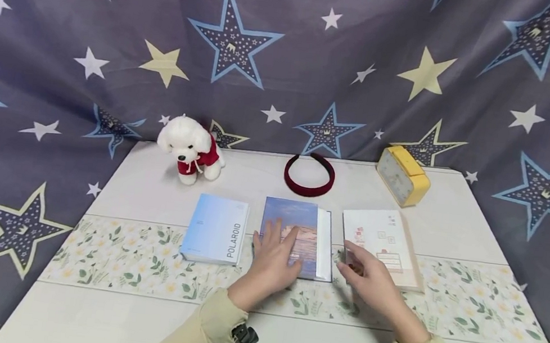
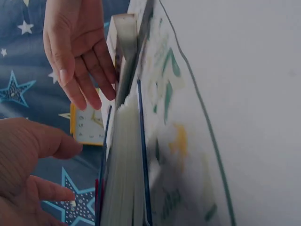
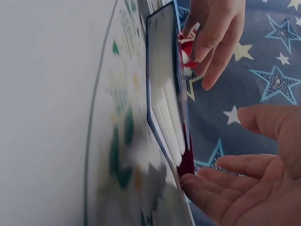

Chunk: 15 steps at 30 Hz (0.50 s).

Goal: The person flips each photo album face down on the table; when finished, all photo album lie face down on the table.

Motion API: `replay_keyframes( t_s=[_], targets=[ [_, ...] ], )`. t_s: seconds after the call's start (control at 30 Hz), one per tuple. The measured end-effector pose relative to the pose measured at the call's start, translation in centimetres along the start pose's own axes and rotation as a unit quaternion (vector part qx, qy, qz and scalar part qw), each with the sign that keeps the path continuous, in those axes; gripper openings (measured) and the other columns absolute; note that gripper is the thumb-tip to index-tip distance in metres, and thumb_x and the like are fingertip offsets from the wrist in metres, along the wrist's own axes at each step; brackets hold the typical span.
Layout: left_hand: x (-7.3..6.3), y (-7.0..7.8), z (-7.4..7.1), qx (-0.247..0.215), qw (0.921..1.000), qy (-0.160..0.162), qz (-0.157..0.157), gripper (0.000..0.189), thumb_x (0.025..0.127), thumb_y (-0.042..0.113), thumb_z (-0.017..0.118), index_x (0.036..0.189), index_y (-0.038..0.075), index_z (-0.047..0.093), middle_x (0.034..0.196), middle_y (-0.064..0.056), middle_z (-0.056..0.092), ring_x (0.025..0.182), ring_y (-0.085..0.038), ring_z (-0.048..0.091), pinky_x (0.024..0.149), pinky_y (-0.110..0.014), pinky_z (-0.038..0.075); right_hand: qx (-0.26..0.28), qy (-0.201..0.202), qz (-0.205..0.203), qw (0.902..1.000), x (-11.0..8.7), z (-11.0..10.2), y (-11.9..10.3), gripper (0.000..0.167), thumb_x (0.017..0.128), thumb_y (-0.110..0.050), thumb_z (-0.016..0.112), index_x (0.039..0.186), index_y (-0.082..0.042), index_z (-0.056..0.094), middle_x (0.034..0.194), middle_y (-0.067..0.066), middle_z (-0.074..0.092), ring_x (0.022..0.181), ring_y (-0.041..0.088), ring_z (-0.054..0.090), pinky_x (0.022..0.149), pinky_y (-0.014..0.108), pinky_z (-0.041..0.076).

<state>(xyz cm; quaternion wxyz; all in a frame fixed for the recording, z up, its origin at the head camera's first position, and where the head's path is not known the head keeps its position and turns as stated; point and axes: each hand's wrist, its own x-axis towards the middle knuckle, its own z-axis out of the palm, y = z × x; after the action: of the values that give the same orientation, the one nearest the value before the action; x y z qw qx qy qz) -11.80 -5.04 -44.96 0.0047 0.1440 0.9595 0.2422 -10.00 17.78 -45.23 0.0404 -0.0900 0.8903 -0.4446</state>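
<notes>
Three albums or thick books lie in a row on the table. The middle one has a blue and pink sea picture on its cover [image 1: 278, 211], and white pages [image 1: 322, 245] show along its right side. My left hand [image 1: 272, 262] is over this cover with its fingers spread; contact is hard to tell. My right hand [image 1: 372, 279] is at the left edge of the white album [image 1: 376, 222], fingers loosely extended and gripping nothing visible. In the right wrist view, the middle album's page block [image 3: 162, 70] shows between its covers. A light blue POLAROID album [image 1: 212, 226] lies to the left.
Behind the albums stand a white plush dog [image 1: 186, 141] in a red top, a dark red headband [image 1: 307, 190] and a yellow clock [image 1: 406, 178]. A floral strip [image 1: 133, 257] crosses the white table [image 1: 100, 316]. A star-patterned curtain [image 1: 281, 25] hangs at the back.
</notes>
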Motion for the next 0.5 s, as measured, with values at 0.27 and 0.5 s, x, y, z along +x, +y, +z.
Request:
replay_keyframes(
  t_s=[0.27, 0.5],
  targets=[
    [-0.3, -1.0, 0.1, 0.029, 0.9991, -0.025, -0.018, 0.101, 0.078, 0.048, 0.076, 0.154, 0.005, 0.026, 0.156, -0.033, 0.007, 0.143, -0.051, 0.002, 0.11, -0.068, 0.008, 0.022, -0.033, 0.005, 0.9992, 0.7, 1.5, -0.5, 0.055, 0.099, -0.018, 0.058, 0.143, 0.008, 0.04, 0.14, 0.029, 0.048, 0.127, 0.039, 0.049, 0.1, 0.044, 0.044],
    [-0.5, -1.6, 0.4, 0.014, 0.9996, -0.024, -0.012, 0.107, 0.078, 0.051, 0.075, 0.155, 0.002, 0.019, 0.157, -0.033, 0.002, 0.144, -0.05, -0.001, 0.11, -0.068, 0.009, 0.013, -0.035, -0.006, 0.9993, 0.8, 2.7, -0.7, 0.049, 0.101, -0.014, 0.05, 0.143, 0.011, 0.039, 0.148, 0.029, 0.036, 0.137, 0.042, 0.034, 0.109, 0.05, 0.032]
  ],
)
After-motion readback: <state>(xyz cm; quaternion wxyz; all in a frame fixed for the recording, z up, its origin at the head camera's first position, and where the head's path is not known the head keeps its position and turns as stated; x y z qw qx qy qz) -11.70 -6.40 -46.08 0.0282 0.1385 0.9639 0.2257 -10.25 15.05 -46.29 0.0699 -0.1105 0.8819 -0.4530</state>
